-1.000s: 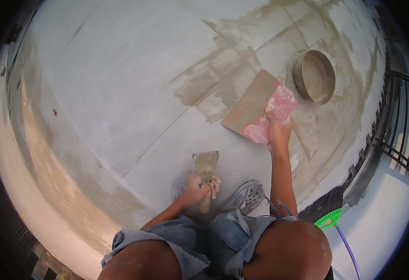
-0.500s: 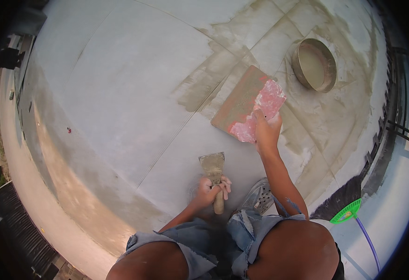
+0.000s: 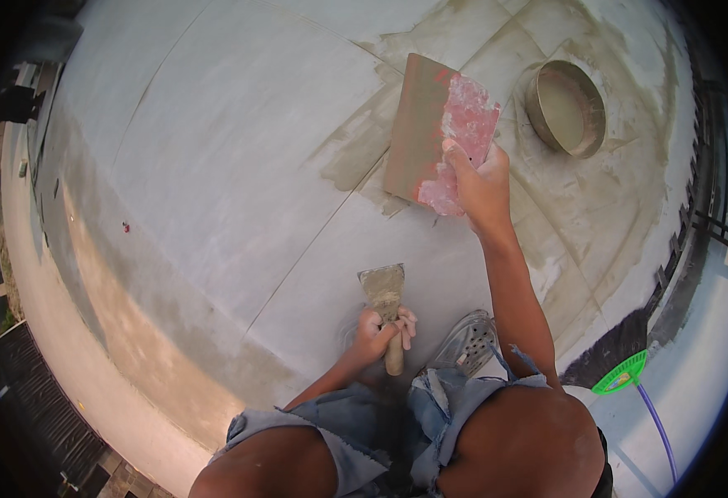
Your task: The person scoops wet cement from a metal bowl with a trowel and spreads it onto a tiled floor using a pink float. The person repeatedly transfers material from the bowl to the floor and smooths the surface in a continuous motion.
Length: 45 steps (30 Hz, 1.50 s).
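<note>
My right hand [image 3: 482, 183] grips a flat rectangular float [image 3: 416, 124], grey-brown with smeared cement and with a flaky pink patch along its right side, over the grey tiled surface. My left hand [image 3: 378, 332] holds a putty knife [image 3: 381, 282] by its handle near my feet, its cement-coated blade pointing away from me. A round metal bowl [image 3: 565, 108] of watery grey slurry stands right of the float. Smeared cement covers the tile joints around the bowl and beneath the float.
A broom [image 3: 617, 373] with black bristles, a green head and a purple handle lies at lower right. Black railings [image 3: 708, 228] line the right edge. A pale ledge [image 3: 36, 282] curves along the left. My sandalled foot [image 3: 464, 340] is below the float.
The float in my right hand has moved up, farther from me, and turned more upright in the picture. My left hand still holds the putty knife; the view has shifted slightly.
</note>
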### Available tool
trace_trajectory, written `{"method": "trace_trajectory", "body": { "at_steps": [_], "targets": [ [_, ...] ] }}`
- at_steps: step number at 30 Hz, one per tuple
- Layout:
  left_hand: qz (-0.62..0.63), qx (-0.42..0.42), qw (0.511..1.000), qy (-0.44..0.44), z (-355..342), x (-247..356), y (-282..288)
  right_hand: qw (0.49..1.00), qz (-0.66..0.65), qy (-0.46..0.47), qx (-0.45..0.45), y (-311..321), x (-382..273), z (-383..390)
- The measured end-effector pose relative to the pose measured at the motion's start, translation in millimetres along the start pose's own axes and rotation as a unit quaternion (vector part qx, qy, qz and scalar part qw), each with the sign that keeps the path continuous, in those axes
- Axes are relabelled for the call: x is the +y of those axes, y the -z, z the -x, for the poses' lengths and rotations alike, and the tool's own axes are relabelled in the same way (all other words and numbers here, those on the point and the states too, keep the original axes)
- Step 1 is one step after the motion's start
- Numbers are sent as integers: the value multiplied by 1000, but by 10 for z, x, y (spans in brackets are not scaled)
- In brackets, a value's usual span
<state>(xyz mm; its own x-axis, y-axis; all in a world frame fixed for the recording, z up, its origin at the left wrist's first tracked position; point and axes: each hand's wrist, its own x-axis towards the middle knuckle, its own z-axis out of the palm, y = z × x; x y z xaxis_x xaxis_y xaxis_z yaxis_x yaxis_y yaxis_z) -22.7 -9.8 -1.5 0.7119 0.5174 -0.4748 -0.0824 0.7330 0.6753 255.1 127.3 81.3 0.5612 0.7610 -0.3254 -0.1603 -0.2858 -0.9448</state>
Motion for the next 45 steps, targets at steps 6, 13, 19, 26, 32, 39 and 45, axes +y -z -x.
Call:
{"method": "trace_trajectory", "body": {
  "at_steps": [6, 13, 19, 26, 32, 39, 45],
  "targets": [
    [45, 9, 998, -41, -48, -97, -17, 836, 431, 292, -175, -185, -648, -608],
    [22, -5, 1000, -16, -50, -98, 23, 606, 639, 362, -306, -624, -537, -649],
    [16, -15, 999, -27, -44, -81, 65, 629, 583, 416, -303, -337, -352, -526],
    [14, 21, 1000, -13, -44, -40, 11, 576, 658, 380, -302, -533, -571, -582],
    [10, 31, 999, -10, -38, -33, -2, 585, 630, 404, -313, -212, -354, -469],
    [8, 45, 999, -19, -59, -12, -42, 622, 562, 472, -274, -269, -368, -645],
    [1, 50, 999, -7, -54, -3, -41, 616, 567, 474, -272, -309, -170, -627]
  ]
}}
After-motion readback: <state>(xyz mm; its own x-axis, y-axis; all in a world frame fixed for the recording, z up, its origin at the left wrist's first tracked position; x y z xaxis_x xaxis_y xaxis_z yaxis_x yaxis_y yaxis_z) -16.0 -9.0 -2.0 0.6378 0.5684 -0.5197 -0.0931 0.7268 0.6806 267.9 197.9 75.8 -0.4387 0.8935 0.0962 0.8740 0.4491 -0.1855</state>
